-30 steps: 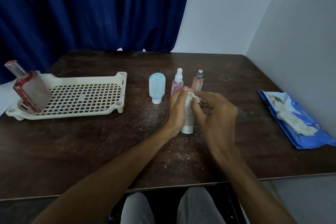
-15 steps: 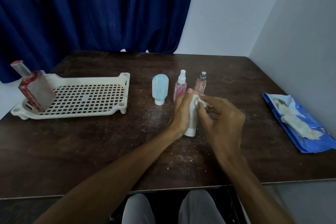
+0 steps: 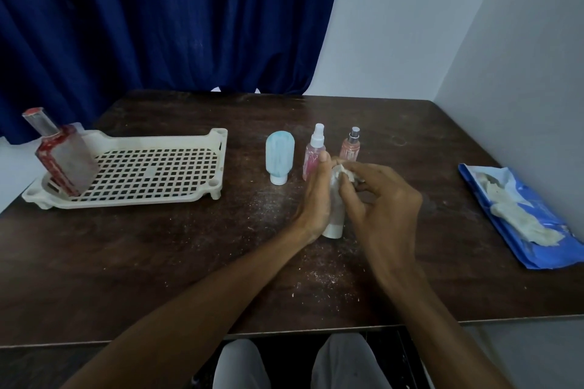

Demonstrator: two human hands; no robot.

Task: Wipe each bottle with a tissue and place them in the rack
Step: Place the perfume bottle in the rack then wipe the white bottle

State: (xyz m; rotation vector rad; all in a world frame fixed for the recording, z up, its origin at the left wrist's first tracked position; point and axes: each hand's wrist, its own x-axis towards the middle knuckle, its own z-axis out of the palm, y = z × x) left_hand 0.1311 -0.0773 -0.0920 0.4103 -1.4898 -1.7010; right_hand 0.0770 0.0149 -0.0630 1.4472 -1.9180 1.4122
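Near centre of table (image 3: 158, 262): left hand (image 3: 316, 199) grips white bottle (image 3: 335, 226), which stands on the table. Right hand (image 3: 385, 205) pinches tissue (image 3: 344, 172) against the bottle's top. Beyond the hands, 11 to 12 o'clock: blue bottle (image 3: 279, 156), pink spray bottle (image 3: 313, 151) and peach spray bottle (image 3: 350, 147), upright in a row. At 9 o'clock: rack (image 3: 218, 148), with red bottle (image 3: 63, 161) leaning in its left end. At 3 o'clock: wipe packet (image 3: 521, 224).

Blue curtain (image 3: 158, 25) behind dark wooden table (image 3: 126, 262)
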